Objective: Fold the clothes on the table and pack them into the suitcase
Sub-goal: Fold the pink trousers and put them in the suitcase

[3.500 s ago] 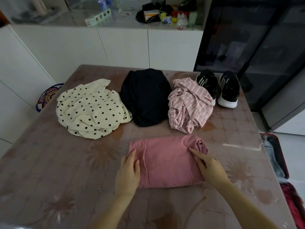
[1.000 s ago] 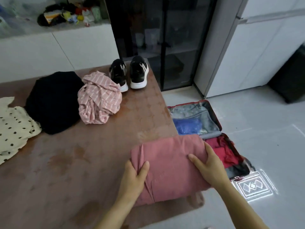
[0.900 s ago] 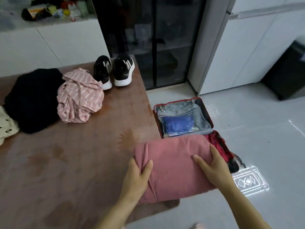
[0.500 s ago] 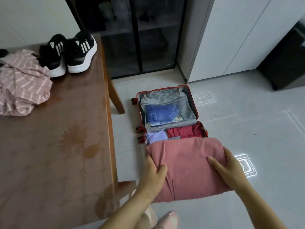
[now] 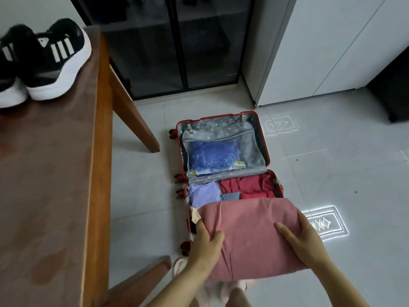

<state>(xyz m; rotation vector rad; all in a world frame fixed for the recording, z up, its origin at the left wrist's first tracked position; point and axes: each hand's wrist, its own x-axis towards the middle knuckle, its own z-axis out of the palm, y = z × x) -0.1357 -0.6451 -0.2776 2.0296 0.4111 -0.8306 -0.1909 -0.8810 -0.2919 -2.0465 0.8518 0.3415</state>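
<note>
A folded pink garment [image 5: 247,235] hangs in the air over the near half of the open red suitcase [image 5: 266,151] on the floor. My left hand [image 5: 204,242] grips its left edge, thumb on top. My right hand [image 5: 302,240] grips its right edge, fingers spread over the top. The suitcase's far half has a grey mesh pocket with a blue item [image 5: 210,157] inside. Its near half holds a lavender piece [image 5: 204,193] and red clothes [image 5: 250,185], partly hidden by the pink garment.
The brown table [image 5: 44,185] fills the left, its wooden edge and legs beside the suitcase. A pair of black sneakers [image 5: 44,60] stands at its far end. A dark glass cabinet [image 5: 172,45] and white cupboards stand behind. Grey tiled floor [image 5: 332,173] lies right of the suitcase.
Both hands lifted the folded pink garment off the table and carried it right, over the suitcase. The view turned from the table to the floor.
</note>
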